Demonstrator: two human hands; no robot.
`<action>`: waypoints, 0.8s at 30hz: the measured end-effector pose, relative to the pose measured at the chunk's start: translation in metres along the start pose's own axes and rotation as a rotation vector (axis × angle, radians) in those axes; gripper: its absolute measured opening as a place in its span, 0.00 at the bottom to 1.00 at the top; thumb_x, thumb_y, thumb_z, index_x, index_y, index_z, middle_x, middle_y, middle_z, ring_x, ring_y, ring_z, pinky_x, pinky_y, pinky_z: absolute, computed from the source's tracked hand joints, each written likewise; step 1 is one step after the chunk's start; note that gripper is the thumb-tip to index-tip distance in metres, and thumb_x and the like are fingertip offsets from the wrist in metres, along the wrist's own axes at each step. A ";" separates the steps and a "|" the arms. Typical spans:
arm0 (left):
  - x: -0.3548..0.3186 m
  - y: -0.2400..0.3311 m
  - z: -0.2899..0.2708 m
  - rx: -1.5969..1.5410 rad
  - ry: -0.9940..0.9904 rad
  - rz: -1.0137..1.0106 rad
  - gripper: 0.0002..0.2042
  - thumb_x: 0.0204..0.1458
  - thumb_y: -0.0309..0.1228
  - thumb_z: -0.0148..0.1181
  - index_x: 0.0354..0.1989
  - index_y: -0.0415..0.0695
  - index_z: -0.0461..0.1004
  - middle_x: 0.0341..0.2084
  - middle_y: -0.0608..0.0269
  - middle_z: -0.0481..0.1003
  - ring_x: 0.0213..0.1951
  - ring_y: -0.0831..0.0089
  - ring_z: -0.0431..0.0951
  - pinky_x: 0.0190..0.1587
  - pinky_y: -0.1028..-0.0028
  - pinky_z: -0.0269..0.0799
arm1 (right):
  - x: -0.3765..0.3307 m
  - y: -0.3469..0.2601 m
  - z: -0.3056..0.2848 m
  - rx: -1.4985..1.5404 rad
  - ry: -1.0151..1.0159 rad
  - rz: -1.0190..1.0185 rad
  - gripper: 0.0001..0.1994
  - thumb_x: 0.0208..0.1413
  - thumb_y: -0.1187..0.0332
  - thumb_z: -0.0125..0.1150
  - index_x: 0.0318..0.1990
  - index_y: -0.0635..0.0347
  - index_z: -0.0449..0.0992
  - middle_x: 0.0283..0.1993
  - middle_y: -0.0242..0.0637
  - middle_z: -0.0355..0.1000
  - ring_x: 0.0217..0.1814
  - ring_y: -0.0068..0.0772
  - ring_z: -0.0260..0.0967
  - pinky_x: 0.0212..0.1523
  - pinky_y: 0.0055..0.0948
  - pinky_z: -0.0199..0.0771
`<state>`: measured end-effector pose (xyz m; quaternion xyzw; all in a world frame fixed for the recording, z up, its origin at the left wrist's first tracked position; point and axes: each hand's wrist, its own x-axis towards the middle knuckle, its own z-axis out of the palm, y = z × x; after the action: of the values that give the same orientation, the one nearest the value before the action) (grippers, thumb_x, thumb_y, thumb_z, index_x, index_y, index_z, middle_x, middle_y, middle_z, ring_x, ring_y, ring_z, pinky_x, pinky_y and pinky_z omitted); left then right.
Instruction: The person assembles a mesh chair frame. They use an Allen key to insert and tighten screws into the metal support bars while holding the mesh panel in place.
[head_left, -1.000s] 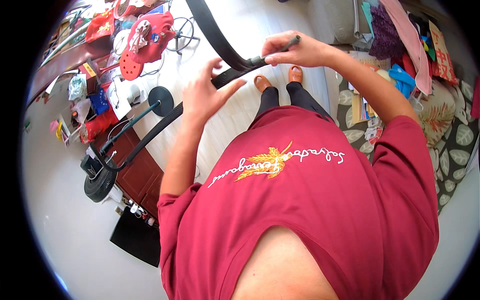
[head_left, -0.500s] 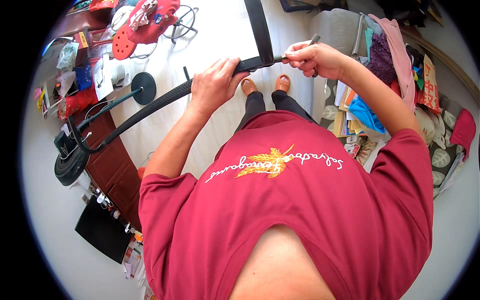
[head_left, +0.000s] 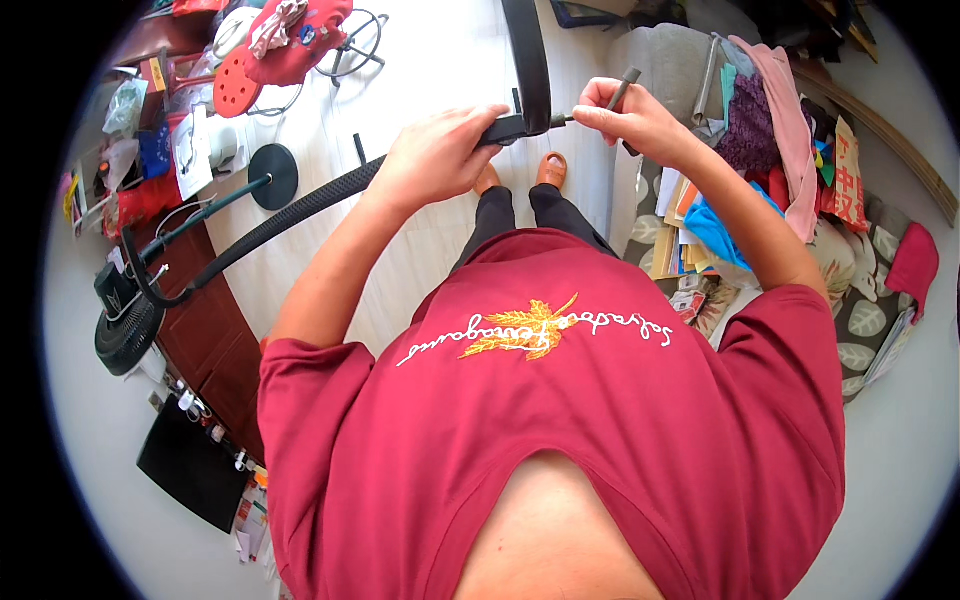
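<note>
My left hand [head_left: 436, 158] is wrapped round a black frame [head_left: 528, 65] close to its corner, thumb and fingers on the bar. From that hand a curved, textured black bar [head_left: 290, 218] runs off to the lower left and ends in a hook shape. My right hand [head_left: 636, 118] is closed on a grey T-handled tool [head_left: 627, 82], its crossbar sticking out above and below the fingers. The tool's thin shaft points left at the frame's corner, where its tip meets a small end piece; whether it sits inside cannot be made out.
A black fan [head_left: 130, 325] on a pole with a round base [head_left: 273, 178] stands at left, by a reddish-brown cabinet [head_left: 225, 365]. Clothes and papers lie heaped on a grey sofa [head_left: 650, 60] at right. A red-covered stool [head_left: 300, 45] is at the far left.
My view has shifted slightly, so most things sit a little further left. My right hand has changed its hold on the T-handled tool, the fingers now higher. My left hand still grips the frame.
</note>
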<state>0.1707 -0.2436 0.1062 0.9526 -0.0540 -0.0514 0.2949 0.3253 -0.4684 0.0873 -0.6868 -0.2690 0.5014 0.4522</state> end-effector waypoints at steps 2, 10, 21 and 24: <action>0.002 -0.002 0.001 -0.022 -0.057 0.010 0.13 0.47 0.32 0.59 0.41 0.43 0.70 0.29 0.58 0.74 0.37 0.59 0.74 0.37 0.63 0.71 | 0.005 0.009 -0.007 -0.109 -0.022 -0.063 0.15 0.56 0.53 0.58 0.32 0.57 0.70 0.22 0.24 0.64 0.22 0.13 0.60 0.23 0.17 0.58; 0.006 -0.004 -0.007 0.019 -0.036 -0.022 0.15 0.48 0.27 0.58 0.46 0.43 0.69 0.27 0.56 0.72 0.34 0.56 0.73 0.36 0.62 0.69 | 0.014 0.002 0.002 0.275 -0.045 0.102 0.13 0.59 0.56 0.56 0.30 0.53 0.67 0.21 0.19 0.54 0.19 0.11 0.44 0.20 0.17 0.45; 0.010 -0.004 -0.002 0.038 -0.012 -0.005 0.13 0.47 0.27 0.60 0.42 0.43 0.70 0.24 0.56 0.71 0.32 0.57 0.72 0.33 0.62 0.68 | 0.015 -0.002 -0.007 0.684 -0.190 0.436 0.15 0.61 0.57 0.53 0.24 0.48 0.60 0.19 0.16 0.47 0.15 0.09 0.36 0.14 0.16 0.34; 0.007 -0.001 -0.003 -0.005 -0.027 -0.002 0.11 0.47 0.27 0.60 0.39 0.41 0.70 0.24 0.56 0.70 0.31 0.56 0.72 0.33 0.62 0.67 | 0.008 -0.015 -0.005 0.849 -0.244 0.638 0.16 0.62 0.58 0.52 0.24 0.48 0.58 0.19 0.16 0.47 0.14 0.08 0.36 0.12 0.14 0.34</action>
<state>0.1780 -0.2423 0.1079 0.9511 -0.0571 -0.0647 0.2966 0.3342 -0.4569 0.0974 -0.4283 0.1282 0.7545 0.4806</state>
